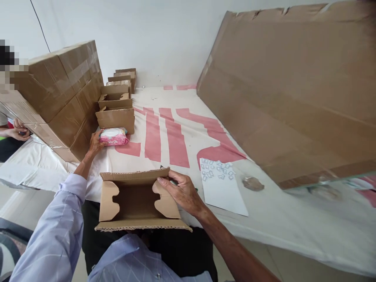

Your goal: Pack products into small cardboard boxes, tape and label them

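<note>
My left hand [96, 143] is closed on the left end of a pink and white pack of wet wipes [114, 137], just in front of a row of cardboard boxes. Close to my body, an open cardboard box [138, 225] stands at the table's front edge with its flaps spread; the part of its inside that shows is bare brown cardboard. My right hand [183, 191] grips the far right corner of this box, thumb over the side flap and fingers behind it, partly hidden.
Small open boxes [117, 115] stand in a row at the left. Beyond them rises a taped carton stack [70, 78]. A large cardboard panel [288, 90] leans at right. A paper sheet [225, 196] lies near a brown lump [252, 183]. Another person's hand [20, 131] shows far left.
</note>
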Demonstrator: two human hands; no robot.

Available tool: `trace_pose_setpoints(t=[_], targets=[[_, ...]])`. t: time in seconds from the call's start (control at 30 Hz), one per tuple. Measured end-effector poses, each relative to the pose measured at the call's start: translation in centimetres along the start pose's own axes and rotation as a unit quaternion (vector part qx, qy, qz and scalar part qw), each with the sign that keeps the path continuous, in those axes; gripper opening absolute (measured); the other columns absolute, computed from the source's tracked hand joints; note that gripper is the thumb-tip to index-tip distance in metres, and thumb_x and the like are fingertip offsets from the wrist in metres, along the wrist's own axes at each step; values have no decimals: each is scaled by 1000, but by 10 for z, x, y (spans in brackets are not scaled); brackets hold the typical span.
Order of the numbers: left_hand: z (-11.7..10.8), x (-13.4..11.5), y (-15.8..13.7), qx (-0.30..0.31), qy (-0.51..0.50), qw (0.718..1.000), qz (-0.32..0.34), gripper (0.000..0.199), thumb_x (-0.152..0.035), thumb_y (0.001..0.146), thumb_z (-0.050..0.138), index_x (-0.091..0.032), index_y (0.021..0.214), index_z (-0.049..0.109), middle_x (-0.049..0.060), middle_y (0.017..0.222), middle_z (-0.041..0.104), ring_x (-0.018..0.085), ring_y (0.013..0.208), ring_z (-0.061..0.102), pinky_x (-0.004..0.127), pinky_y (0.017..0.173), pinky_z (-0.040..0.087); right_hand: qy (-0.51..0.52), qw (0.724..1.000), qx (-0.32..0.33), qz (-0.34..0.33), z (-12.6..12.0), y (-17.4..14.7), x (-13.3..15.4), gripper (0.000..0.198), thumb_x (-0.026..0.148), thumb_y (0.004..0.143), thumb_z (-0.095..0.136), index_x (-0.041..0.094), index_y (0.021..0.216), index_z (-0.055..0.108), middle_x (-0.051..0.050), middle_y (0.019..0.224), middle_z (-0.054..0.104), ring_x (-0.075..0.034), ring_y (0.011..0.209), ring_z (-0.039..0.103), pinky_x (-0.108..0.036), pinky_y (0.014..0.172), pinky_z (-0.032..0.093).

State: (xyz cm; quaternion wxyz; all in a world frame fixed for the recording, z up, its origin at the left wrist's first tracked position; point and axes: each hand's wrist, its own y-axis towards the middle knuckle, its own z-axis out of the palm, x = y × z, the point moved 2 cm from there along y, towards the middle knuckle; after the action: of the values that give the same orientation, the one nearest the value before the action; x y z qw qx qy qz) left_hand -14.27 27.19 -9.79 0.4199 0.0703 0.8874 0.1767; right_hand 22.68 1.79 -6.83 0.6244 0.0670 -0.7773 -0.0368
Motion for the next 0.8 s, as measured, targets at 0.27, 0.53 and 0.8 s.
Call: trace_pose_setpoints(t=[0.27,0.53,0.8], targets=[[-41,-41,-60,-23,5,1000,-5,63,-45,73,86,-21,129,71,16,140,67,32,117,68,44,93,61,15,999,-40,-1,-6,-4,2,30,51,89,70,22,79,73,-2,74,71,-22,72,61,-34,72,52],[-94,-90,-189,-45,-105,989,-95,51,-53,78,90,-23,116,76,11,119,79,28,108,76,36,84,62,85,984,-153,37,-11,-2,-13,36,58,85,76,23,91,78,-6,87,78,-25,81,68,-38,75,57],[-58,-140,-218,157,-335,929,-1,130,-86,49,96,-43,164,51,14,167,56,47,156,51,58,116,57,213,965,-87,124,-11,15,-68,57,78,71,83,29,100,75,-6,91,84,-31,80,78,-46,75,65]])
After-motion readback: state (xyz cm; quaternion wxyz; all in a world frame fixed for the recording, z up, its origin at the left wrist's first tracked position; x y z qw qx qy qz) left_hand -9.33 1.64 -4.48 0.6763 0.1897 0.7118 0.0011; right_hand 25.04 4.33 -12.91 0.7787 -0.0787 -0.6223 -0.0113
